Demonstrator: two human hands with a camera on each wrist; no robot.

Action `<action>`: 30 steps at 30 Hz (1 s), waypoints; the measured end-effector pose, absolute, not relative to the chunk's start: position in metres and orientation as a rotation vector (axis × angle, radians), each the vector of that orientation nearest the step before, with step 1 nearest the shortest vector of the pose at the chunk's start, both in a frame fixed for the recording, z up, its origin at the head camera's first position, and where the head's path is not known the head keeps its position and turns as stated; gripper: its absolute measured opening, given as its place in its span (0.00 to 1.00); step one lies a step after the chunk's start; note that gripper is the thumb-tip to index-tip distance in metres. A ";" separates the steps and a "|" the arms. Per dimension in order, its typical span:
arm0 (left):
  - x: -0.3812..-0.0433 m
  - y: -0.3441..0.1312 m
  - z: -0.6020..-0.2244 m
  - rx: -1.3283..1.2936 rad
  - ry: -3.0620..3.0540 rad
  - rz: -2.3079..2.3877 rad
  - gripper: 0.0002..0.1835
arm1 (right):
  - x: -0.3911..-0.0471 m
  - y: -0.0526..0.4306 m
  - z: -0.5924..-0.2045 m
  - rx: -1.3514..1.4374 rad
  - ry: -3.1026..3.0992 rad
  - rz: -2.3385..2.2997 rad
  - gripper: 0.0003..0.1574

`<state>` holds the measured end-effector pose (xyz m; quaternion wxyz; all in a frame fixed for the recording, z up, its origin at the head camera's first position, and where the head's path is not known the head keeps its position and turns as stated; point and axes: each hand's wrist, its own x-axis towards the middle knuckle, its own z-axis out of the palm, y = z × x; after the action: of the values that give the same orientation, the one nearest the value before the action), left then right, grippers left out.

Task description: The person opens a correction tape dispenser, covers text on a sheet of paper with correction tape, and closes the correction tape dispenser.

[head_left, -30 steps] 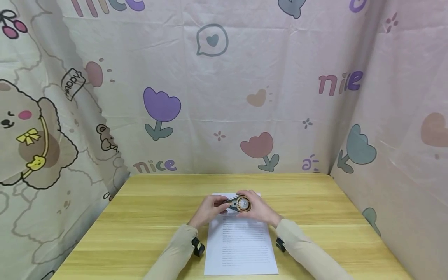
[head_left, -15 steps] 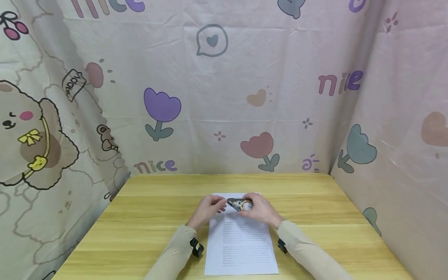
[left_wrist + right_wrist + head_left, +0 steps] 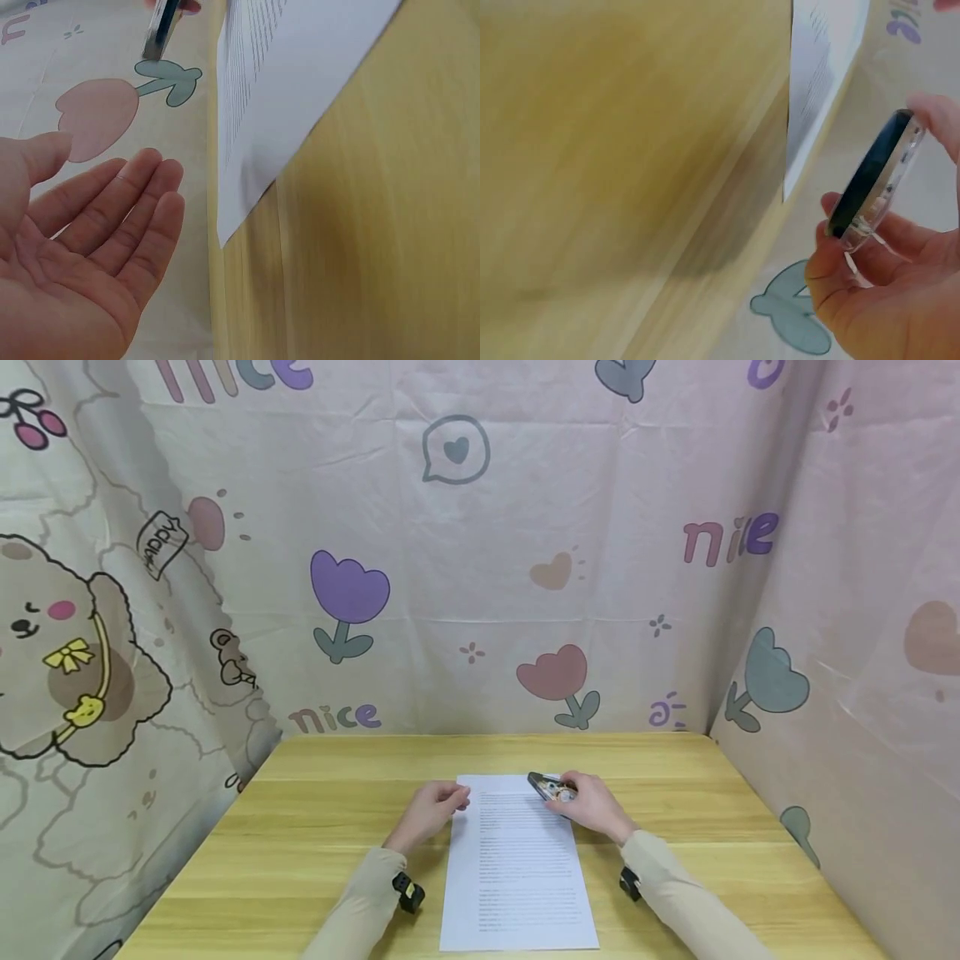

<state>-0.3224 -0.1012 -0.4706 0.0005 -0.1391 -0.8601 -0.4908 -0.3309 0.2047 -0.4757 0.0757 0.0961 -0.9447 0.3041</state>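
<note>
My right hand (image 3: 598, 806) holds a correction tape dispenser (image 3: 552, 787) above the top right part of a printed sheet of paper (image 3: 525, 877). In the right wrist view, thumb and fingers grip the dispenser (image 3: 877, 180) by its edges; it has a dark side and a clear side. Its narrow end points away to the upper left in the head view. My left hand (image 3: 429, 812) hovers by the sheet's upper left edge. The left wrist view shows that hand (image 3: 90, 255) palm visible, fingers loosely extended, with nothing in it.
The sheet lies flat on a wooden table (image 3: 315, 860), which extends to both sides of it. Behind the table's back edge hangs a patterned cloth (image 3: 450, 543), with more cloth at left and right. Each wrist carries a small black camera (image 3: 408, 892).
At first both hands were on the dispenser over the sheet's top. The left hand let go and moved left; the right hand carried the dispenser right, its narrow end turning upward.
</note>
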 end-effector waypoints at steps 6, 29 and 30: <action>-0.325 -0.107 -0.469 -0.399 -2.709 -1.523 0.22 | -0.333 0.224 -0.477 0.212 -2.854 0.811 0.36; -0.321 -0.127 -0.470 -0.492 -2.745 -1.233 0.17 | -0.343 0.294 -0.473 -0.118 -2.993 0.685 0.36; -0.322 -0.128 -0.470 -0.497 -2.749 -1.211 0.17 | -0.343 0.297 -0.474 -0.131 -3.001 0.666 0.37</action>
<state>-0.3215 -0.1277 -0.4704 0.0483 -0.1630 -0.9018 -0.3974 -0.3432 0.2968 -0.4737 0.0324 -0.0426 -0.9748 0.2164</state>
